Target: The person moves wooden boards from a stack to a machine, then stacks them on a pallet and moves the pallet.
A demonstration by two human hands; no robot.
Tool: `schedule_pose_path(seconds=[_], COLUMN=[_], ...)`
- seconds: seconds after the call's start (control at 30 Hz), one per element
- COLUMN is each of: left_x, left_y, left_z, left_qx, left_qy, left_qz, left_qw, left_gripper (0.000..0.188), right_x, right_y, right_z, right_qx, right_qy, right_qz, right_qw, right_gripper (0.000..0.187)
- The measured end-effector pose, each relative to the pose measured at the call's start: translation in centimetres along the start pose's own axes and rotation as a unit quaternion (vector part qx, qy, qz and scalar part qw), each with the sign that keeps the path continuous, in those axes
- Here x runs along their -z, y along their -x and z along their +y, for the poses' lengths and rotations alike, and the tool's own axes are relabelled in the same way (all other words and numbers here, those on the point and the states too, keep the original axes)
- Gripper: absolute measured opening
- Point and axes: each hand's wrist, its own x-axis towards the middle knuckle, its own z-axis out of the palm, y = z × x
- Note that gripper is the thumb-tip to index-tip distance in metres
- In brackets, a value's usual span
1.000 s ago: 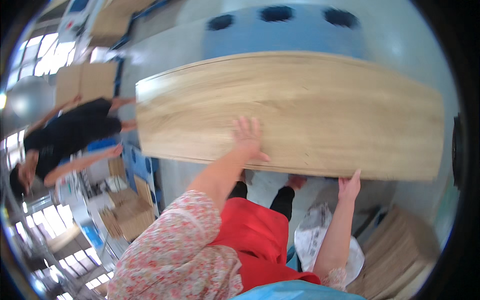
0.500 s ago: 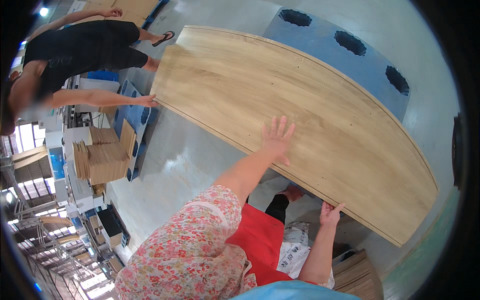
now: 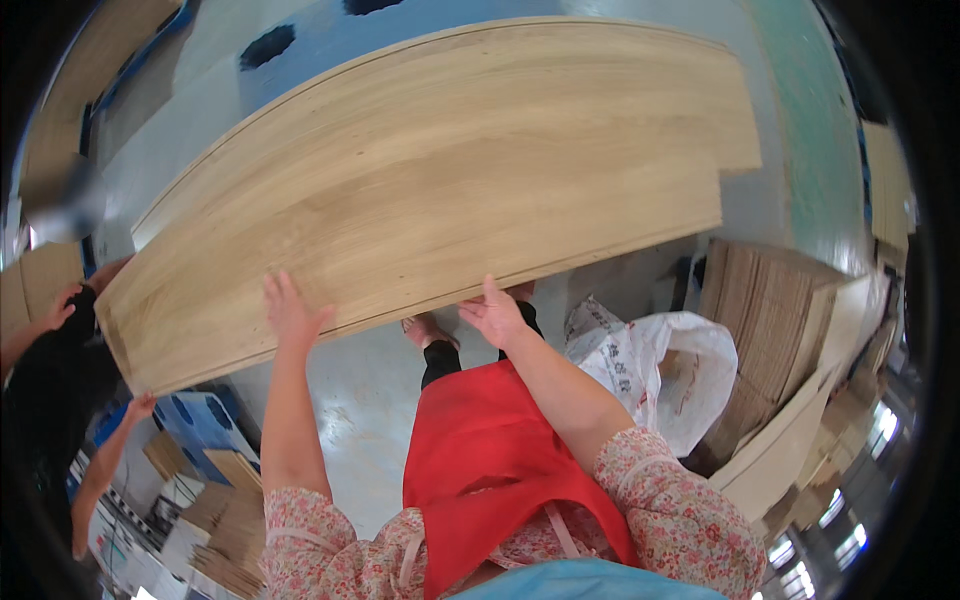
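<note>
A long panel with light wood grain (image 3: 480,200) spans the view in front of me, a groove along its near edge. At its right end a second wood-grain panel (image 3: 735,130) shows beyond it, offset. My left hand (image 3: 290,312) lies on the panel's near left part, fingers stretched out over the top. My right hand (image 3: 495,315) grips the near edge around the middle, thumb on top and fingers partly hidden below. At the far left, a co-worker's hand (image 3: 140,406) touches the panel's near left corner.
A blue pallet with dark holes (image 3: 310,50) lies beyond the panels. To my right stand a white sack (image 3: 690,370) and a stack of brown sheets (image 3: 765,330). Another blue pallet (image 3: 205,420) and brown boards (image 3: 225,520) are at lower left. My feet are under the near edge.
My view has turned to the right. The top panel now lies offset from one below. My left hand has moved from mid-panel to its near edge; my right hand still holds that edge.
</note>
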Motion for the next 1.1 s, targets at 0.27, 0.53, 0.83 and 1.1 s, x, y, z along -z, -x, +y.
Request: schedule_pose_path(seconds=[0.27, 0.53, 0.83, 1.1], left_x=[-0.5, -11.0, -10.9, -8.3], left_y=[16.1, 32.6, 37.1, 39.9], left_z=[-4.8, -2.5, 3.8, 2.5], left_qx=[0.066, 0.249, 0.206, 0.307], left_qy=[0.011, 0.346, 0.604, 0.612], left_qz=[0.159, -0.188, -0.265, -0.202], left_qw=[0.985, 0.885, 0.722, 0.700], left_gripper=[0.076, 0.066, 0.057, 0.065], right_x=[6.0, 10.2, -1.2, 1.6], right_y=[2.5, 2.1, 9.5, 12.9], right_z=[-6.3, -12.0, -0.3, 1.3], right_qx=[0.123, 0.169, 0.536, 0.143], right_qy=[-0.087, 0.000, 0.600, 0.743], right_qz=[0.072, 0.052, -0.058, -0.338], right_qw=[0.986, 0.984, 0.590, 0.560], right_gripper=[0.058, 0.038, 0.036, 0.044])
